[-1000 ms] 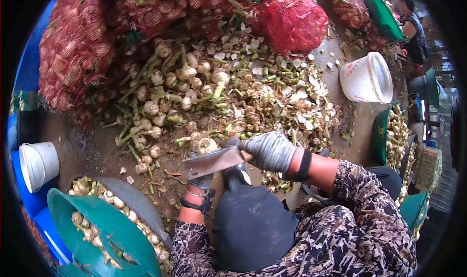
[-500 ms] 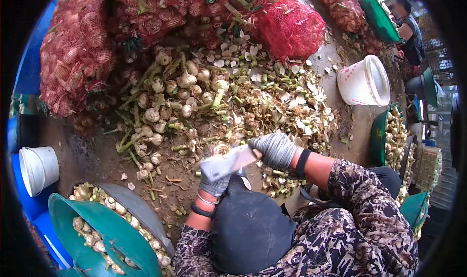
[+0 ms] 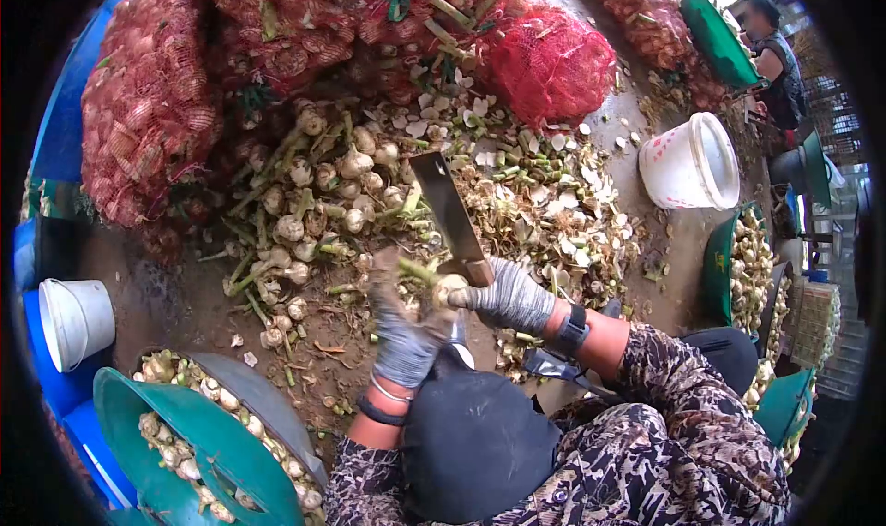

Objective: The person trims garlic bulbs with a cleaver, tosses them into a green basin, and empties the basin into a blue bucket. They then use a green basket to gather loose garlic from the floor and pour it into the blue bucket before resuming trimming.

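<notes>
In the head view, my right hand (image 3: 515, 297), in a grey-striped glove, grips the wooden handle of a broad-bladed knife (image 3: 445, 203). Its blade points up and away, over the trimmings. Right beside the handle, a garlic bulb (image 3: 449, 291) with a green stem lies between my two hands. My left hand (image 3: 404, 337), gloved too, is curled around the bulb and stem, its fingers slightly blurred. The right thumb touches or nearly touches the bulb. Beyond my hands lies a heap of stemmed garlic bulbs (image 3: 309, 221).
Cut stems and peelings (image 3: 563, 221) cover the floor ahead. Red mesh sacks (image 3: 152, 111) stand at the back, near a red mesh bundle (image 3: 549, 65). A white bucket (image 3: 669, 164) stands right. Green tubs (image 3: 120, 415) hold bulbs. Another person (image 3: 780, 65) is far right.
The knife blade has swung from lying across my left hand to pointing up and away. The bulb now shows between my hands, and the right hand has come slightly lower.
</notes>
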Demonstrator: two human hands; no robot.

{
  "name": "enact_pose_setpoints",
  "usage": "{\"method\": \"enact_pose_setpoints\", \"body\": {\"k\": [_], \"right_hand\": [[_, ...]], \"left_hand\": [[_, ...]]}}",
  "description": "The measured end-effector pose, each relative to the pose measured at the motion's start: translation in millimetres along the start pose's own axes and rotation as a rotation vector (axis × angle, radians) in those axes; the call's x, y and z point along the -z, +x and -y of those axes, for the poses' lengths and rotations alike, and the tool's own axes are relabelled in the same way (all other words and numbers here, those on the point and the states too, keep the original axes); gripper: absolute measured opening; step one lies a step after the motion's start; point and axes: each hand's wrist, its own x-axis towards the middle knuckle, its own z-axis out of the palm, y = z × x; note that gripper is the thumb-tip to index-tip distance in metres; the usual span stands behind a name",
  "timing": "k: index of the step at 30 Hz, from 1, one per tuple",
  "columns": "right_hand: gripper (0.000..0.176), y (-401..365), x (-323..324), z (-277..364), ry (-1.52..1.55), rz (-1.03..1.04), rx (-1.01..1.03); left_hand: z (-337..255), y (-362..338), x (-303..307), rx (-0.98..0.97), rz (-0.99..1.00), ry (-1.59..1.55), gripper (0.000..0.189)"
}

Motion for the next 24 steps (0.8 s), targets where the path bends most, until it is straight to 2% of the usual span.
{"method": "enact_pose_setpoints", "body": {"k": [1,2,3,5,6,7,8,9,10,12,14,15,16,17,18,19,20,21,22,23,24], "right_hand": [[0.056,0,-1,1,-0.122,-0.067,0.148],[0.062,-1,2,5,-0.189,-0.025,0.1],[0.061,-2,-1,3,-0.123,0.021,0.112],[0.057,-4,-1,-1,-0.111,0.115,0.118],[0.055,-5,2,-9,-0.171,0.118,0.119],[0.055,-10,9,7,-0.378,0.128,0.155],[0.054,-16,17,25,-0.583,0.139,0.189],[0.046,-21,21,27,-0.726,0.089,0.322],[0.046,-25,23,36,-0.723,0.086,0.323],[0.039,-36,31,56,-1.056,0.113,0.282],[0.022,-28,52,27,-1.077,0.073,0.138],[0.014,-29,58,34,-1.165,0.03,-0.014],[0.015,-23,71,14,-1.174,-0.087,-0.131],[0.019,-22,88,-2,-1.152,-0.098,-0.202],[0.021,-29,95,-12,-1.171,-0.158,-0.188],[0.021,-31,102,-33,-1.042,-0.222,-0.128],[0.02,-30,105,-57,-0.948,-0.24,-0.139],[0.019,-28,107,-81,-0.855,-0.26,-0.148],[0.018,-26,93,-58,-0.886,-0.297,-0.187],[0.017,-25,79,-37,-0.91,-0.293,-0.197],[0.017,-19,60,-16,-0.837,-0.252,-0.144]], "left_hand": [[2,-3,2,0.035,-0.084,-0.069,0.088],[6,-9,4,0.245,0.056,-0.384,0.076],[12,-14,7,0.453,0.189,-0.698,0.065],[29,-17,10,0.653,0.316,-1.012,0.057],[44,-19,7,0.347,0.509,-0.508,0.053],[59,-23,2,0.035,0.662,0.004,0.049],[72,-31,-7,0.034,0.663,0.004,0.049],[87,-44,-15,0.001,0.527,0.059,0.041],[88,-45,-18,-0.033,0.393,0.115,0.035],[80,-40,-18,0.027,0.368,0.157,0.033],[48,-21,-3,0.164,0.299,0.249,0.03],[4,3,13,0.178,0.177,0.264,0.032],[-14,3,32,0.394,0.19,0.113,0.028],[-11,-9,54,0.472,-0.023,-0.209,0.027],[-26,-14,78,0.53,-0.206,-0.503,0.034],[-47,-14,106,0.495,-0.376,-0.795,0.041],[-69,-17,135,0.364,-0.485,-1.077,0.048],[-90,-20,164,0.122,-0.506,-1.352,0.056],[-108,-24,190,-0.137,-0.471,-1.582,0.063],[-116,-24,203,-0.272,-0.436,-1.658,0.071],[-123,-12,211,-0.345,-0.295,-1.53,0.071]]}}
